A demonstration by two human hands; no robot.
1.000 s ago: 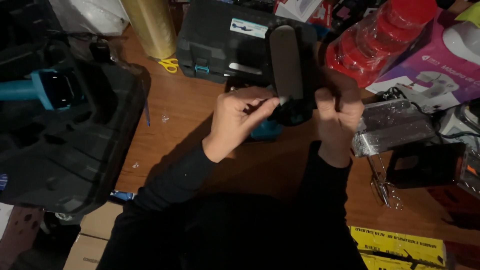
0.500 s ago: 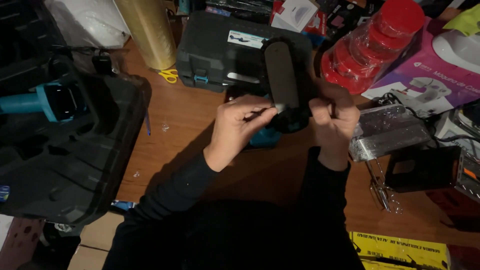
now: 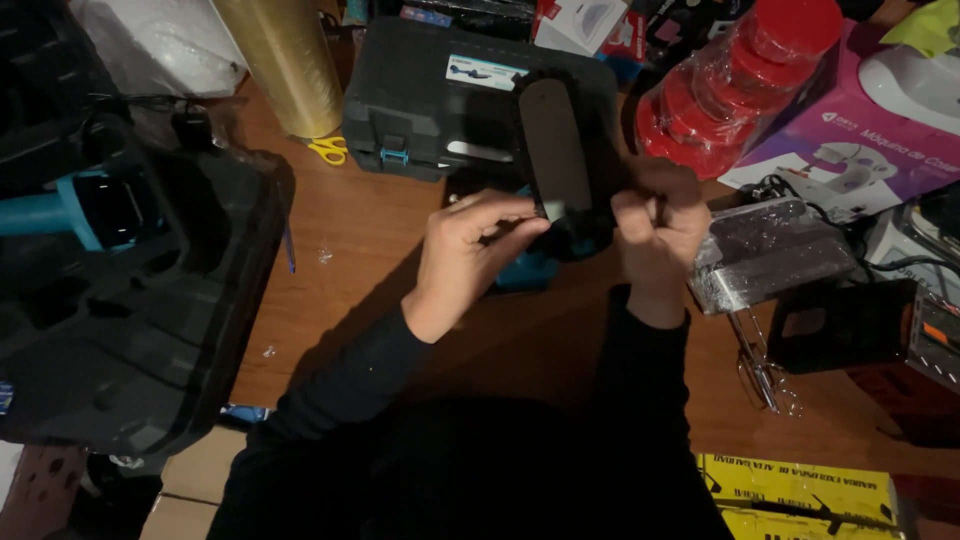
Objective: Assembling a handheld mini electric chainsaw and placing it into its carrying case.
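Note:
Above the wooden table (image 3: 370, 260), both my hands hold a small black and teal power tool (image 3: 560, 190) with a long flat black bar pointing away from me. My left hand (image 3: 470, 250) pinches the tool near the base of the bar, fingertips on a small pale part. My right hand (image 3: 655, 225) is closed around the tool's right side. The teal body shows below the bar, between my hands; the rest of it is hidden by my fingers.
An open black moulded case (image 3: 140, 300) with a teal tool (image 3: 70, 210) lies at the left. A shut black case (image 3: 440, 90) stands behind the hands, with a yellowish film roll (image 3: 285, 60) and yellow scissors (image 3: 328, 150). Wrapped red containers (image 3: 740, 90), boxes and a hand mixer (image 3: 770, 260) crowd the right.
My hands and the tool have stayed almost in place. My left fingers have closed in a little on the base of the bar.

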